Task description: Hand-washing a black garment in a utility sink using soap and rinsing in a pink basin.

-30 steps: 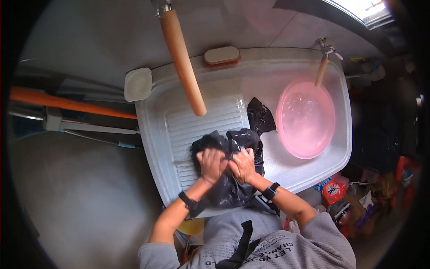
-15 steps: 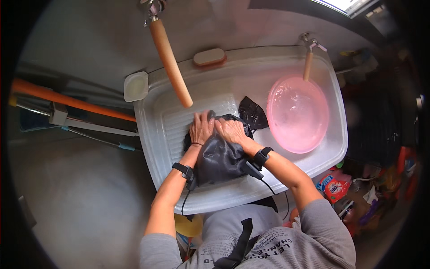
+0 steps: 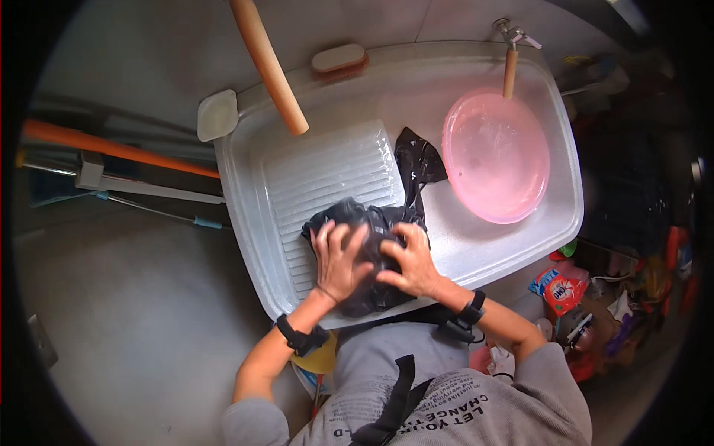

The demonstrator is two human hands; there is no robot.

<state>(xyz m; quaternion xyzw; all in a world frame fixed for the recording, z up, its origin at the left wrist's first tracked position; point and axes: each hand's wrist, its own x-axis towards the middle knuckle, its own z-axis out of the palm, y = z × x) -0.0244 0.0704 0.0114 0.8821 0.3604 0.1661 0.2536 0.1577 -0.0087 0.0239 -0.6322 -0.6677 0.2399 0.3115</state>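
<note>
A dark, wet, shiny cloth (image 3: 387,219), perhaps a garment, lies bunched on the ribbed washboard part of the white sink, near its front edge. My left hand (image 3: 338,264) is over the cloth's left side, fingers spread and slightly bent. On the right side of the bundle, my right hand (image 3: 410,264) has its fingers apart and curved, the thumb pointing left. Both hands touch or hover just over the fabric; blur hides which. One long end of the cloth trails away toward the pink basin (image 3: 497,212).
The sink (image 3: 576,178) has a raised rim. A tan pipe (image 3: 271,70) hangs over its left part, and a tap (image 3: 513,37) stands above the basin. A scrubbing brush (image 3: 339,61) and white dish (image 3: 217,116) sit at the back. An orange pole (image 3: 123,152) leans at left.
My hands have come nearer to me and moved apart, their fingers spreading. The cloth is now bunched closer to the front edge, with more of its trailing end showing. The view has shifted.
</note>
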